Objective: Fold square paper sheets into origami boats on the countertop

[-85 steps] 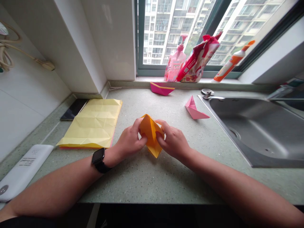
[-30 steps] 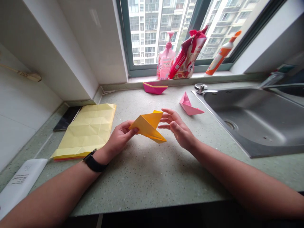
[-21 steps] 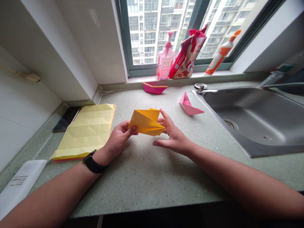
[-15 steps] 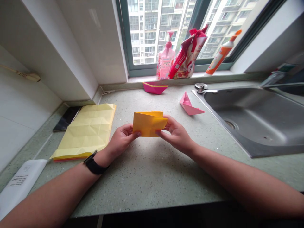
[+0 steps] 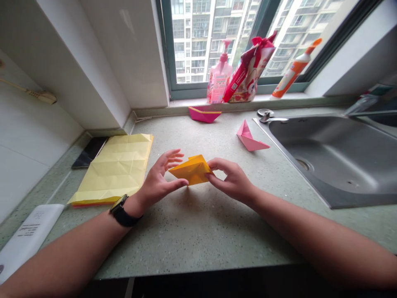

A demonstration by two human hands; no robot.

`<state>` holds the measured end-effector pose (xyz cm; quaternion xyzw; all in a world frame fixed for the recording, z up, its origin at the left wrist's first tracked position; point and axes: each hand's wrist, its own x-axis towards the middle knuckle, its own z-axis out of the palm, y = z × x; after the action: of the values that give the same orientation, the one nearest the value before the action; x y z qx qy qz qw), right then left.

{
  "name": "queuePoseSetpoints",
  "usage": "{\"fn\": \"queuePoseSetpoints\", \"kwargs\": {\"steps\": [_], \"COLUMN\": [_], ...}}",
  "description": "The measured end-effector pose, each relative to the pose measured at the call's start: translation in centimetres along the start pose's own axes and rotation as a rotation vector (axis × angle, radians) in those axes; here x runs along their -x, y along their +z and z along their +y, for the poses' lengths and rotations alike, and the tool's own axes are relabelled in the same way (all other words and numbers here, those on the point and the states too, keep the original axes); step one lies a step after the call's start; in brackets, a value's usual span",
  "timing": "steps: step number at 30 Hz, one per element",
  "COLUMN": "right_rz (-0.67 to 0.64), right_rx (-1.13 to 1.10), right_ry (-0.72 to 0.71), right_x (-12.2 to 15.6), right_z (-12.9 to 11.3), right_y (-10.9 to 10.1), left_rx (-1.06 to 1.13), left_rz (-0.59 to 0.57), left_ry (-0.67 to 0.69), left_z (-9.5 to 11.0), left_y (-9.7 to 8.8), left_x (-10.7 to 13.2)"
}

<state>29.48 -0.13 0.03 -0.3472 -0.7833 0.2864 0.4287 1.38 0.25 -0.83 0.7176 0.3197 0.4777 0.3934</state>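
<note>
A folded orange origami paper (image 5: 192,170) sits in a flattened, pointed shape just above the countertop. My right hand (image 5: 231,180) pinches its right end between thumb and fingers. My left hand (image 5: 156,178) is spread wide, with the fingers apart and the thumb lying along the paper's lower edge near its left tip. A black smartwatch (image 5: 122,212) is on my left wrist. The folds inside the paper are hidden from this angle.
A creased yellow paper stack (image 5: 114,169) lies left, beside a black phone (image 5: 89,152) and a white power bank (image 5: 31,242). A pink paper boat (image 5: 250,138) and a magenta paper boat (image 5: 204,115) stand ahead. A steel sink (image 5: 328,159) lies right.
The orange paper has gone from a squarer flat shape to a pointed, flattened one. My left hand has opened out and moved left, while my right hand keeps hold of the right end.
</note>
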Motion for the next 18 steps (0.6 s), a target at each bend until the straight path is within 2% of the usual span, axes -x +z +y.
{"fn": "queuePoseSetpoints", "kwargs": {"steps": [4,9,11,13,16,18], "right_rz": [0.047,0.04,-0.008,-0.115,-0.313,-0.346], "right_rx": [0.237,0.432,0.46,0.468,0.454,0.479], "right_ry": [-0.223,-0.306,-0.316,-0.318,-0.311,-0.255], "right_x": [0.1,-0.1,-0.2,-0.2,-0.1,0.0], "right_z": [-0.3,0.6,1.3,1.9,2.4,2.6], "right_y": [0.1,-0.5,-0.9,-1.5,-2.2,-2.4], "left_rx": [-0.31,-0.604,-0.687,-0.716,-0.643,-0.585], "left_rz": [0.013,-0.048,-0.111,-0.206,-0.331,-0.387], "left_ry": [0.253,0.517,0.536,0.497,0.416,0.377], "left_z": [1.9,2.4,1.8,1.1,0.1,-0.2], "left_y": [0.5,0.5,0.3,0.1,0.1,0.1], "left_x": [0.3,0.4,0.2,0.1,-0.1,-0.1]}}
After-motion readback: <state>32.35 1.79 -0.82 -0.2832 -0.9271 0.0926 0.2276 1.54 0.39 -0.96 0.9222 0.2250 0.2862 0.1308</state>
